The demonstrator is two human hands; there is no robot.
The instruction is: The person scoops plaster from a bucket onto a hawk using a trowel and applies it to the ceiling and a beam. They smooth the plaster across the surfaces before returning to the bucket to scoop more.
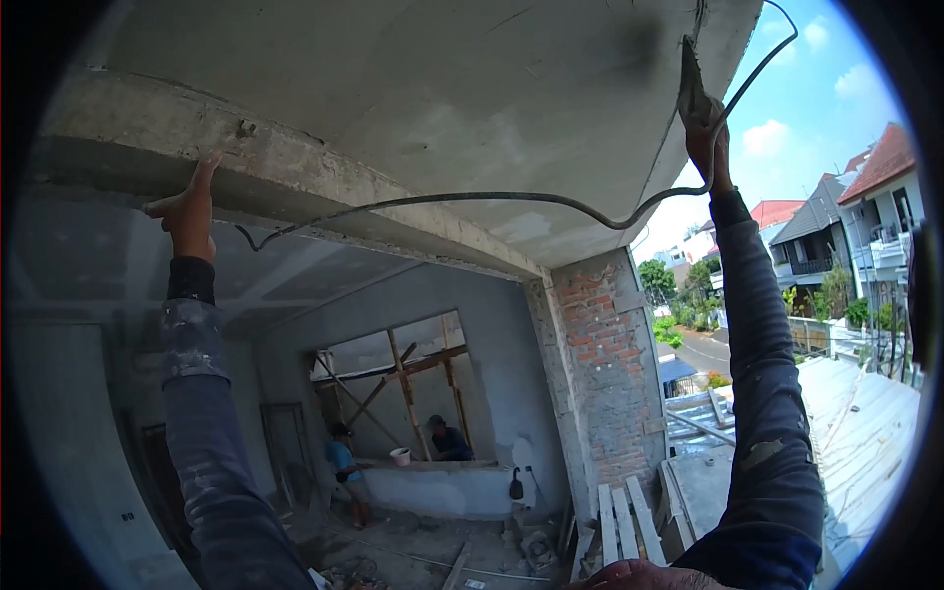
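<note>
Right hand [710,147]: raised overhead, fingers closed around the handle of a trowel [690,79].
Trowel: grey, tapering blade pointing upward, set against the ceiling [472,88] near its outer edge, where the sky begins.
Left hand [187,211]: raised, fingers extended and holding nothing; the fingertips press against the lower edge of the beam [295,182].
Ceiling surface: grey coat, mostly even, with darker and paler patches; judged largely covered and smoothed.
Beam surface: rough, pitted and crumbly along its edge; judged unfinished next to the ceiling.
Bent rod [492,197]: thin dark bar hanging below the ceiling, running from near the left hand across to the right hand and on upward; whether it touches the right hand cannot be told.
Brick pillar [610,364]: bare red brick, uncoated, beside grey plastered walls.
Below: two people [344,462] [450,440] at a low wall, a pale bucket [400,456] between them; planks [624,521] lie at the pillar's foot.
</note>
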